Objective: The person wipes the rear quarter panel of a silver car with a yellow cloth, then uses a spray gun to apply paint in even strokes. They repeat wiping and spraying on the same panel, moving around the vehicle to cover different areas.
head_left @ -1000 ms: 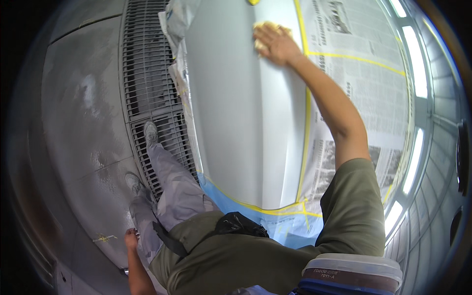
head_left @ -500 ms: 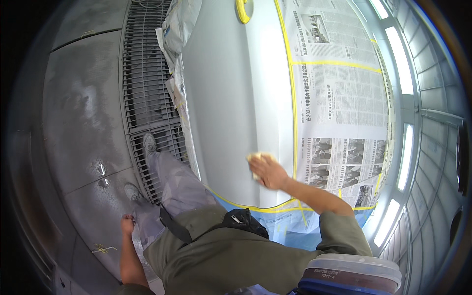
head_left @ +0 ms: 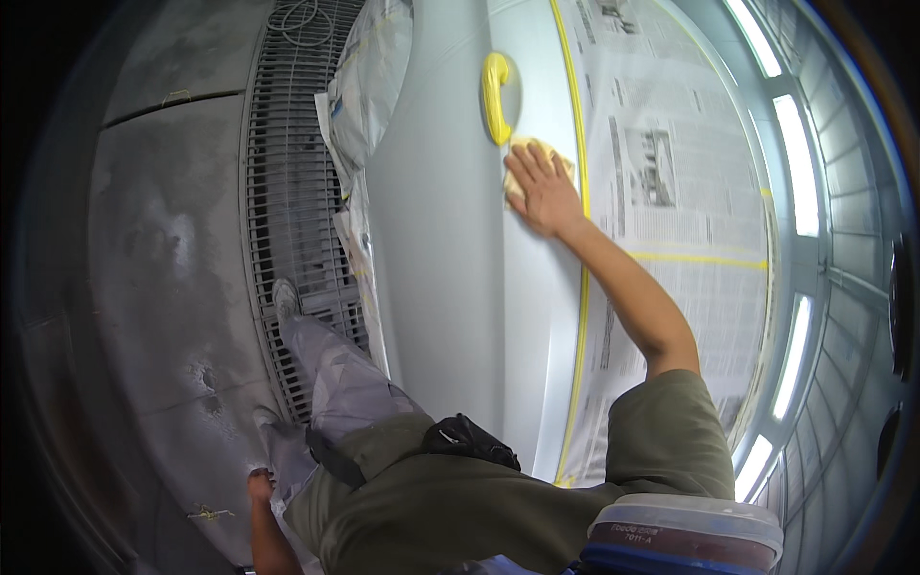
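My right hand [head_left: 544, 199] presses a pale yellow cloth [head_left: 565, 172] against a silver-grey car door panel [head_left: 441, 259]. Its fingers are stretched out over the cloth, which shows past the fingertips and along the right side. Just above the hand is a door handle [head_left: 494, 96] covered in yellow tape. Low at the left, beside my trouser leg, hangs my left hand [head_left: 260, 485]. Its fingers look curled closed, with nothing visible in them.
Newspaper [head_left: 690, 144] edged with yellow tape [head_left: 580, 316] covers the area right of the panel. Crumpled sheeting [head_left: 369, 105] lines its left side. My feet are by a floor grate [head_left: 297, 182], with a coiled hose [head_left: 299, 24] at its far end. Lit tubes [head_left: 795, 163] run along the right wall.
My right hand and the cloth have moved forward along the panel, up to the taped handle. The view has shifted forward, showing more of the handle. My left hand hangs slightly lower in view.
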Motion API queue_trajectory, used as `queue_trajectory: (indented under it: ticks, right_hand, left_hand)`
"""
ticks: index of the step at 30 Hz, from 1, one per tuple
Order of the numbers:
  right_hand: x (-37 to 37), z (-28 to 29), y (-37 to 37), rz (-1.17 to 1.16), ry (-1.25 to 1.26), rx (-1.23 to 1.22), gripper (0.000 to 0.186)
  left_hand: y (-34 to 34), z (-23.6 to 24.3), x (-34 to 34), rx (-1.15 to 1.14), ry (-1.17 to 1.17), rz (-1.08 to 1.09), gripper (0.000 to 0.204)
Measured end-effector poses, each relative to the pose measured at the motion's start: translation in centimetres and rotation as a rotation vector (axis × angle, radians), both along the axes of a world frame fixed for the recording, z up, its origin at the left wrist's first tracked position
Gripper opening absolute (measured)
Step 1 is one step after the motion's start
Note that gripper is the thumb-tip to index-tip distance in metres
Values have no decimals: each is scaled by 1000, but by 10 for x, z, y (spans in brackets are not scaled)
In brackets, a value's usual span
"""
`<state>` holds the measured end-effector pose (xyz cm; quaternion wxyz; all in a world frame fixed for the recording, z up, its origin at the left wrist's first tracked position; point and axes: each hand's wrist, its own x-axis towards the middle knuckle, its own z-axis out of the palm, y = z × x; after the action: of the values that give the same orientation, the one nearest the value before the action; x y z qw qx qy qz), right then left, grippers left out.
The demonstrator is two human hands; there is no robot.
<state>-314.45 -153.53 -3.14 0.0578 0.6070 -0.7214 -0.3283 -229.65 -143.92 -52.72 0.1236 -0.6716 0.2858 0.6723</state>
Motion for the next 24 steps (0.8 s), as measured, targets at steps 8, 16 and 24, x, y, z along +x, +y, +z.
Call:
queue_trajectory:
  ticks: [8, 16, 24]
  right_hand:
    - [-160, 16, -157, 31, 27, -49, 64]
    - [-241, 21, -275, -40, 41, 19, 64]
    - [-185, 47, -270, -73, -205, 172, 67]
  left_hand:
    - [-100, 14, -159, -257, 24, -215, 27]
    - [-257, -9, -270, -351, 62, -287, 33]
    - [-438, -61, -310, -413, 226, -467, 40]
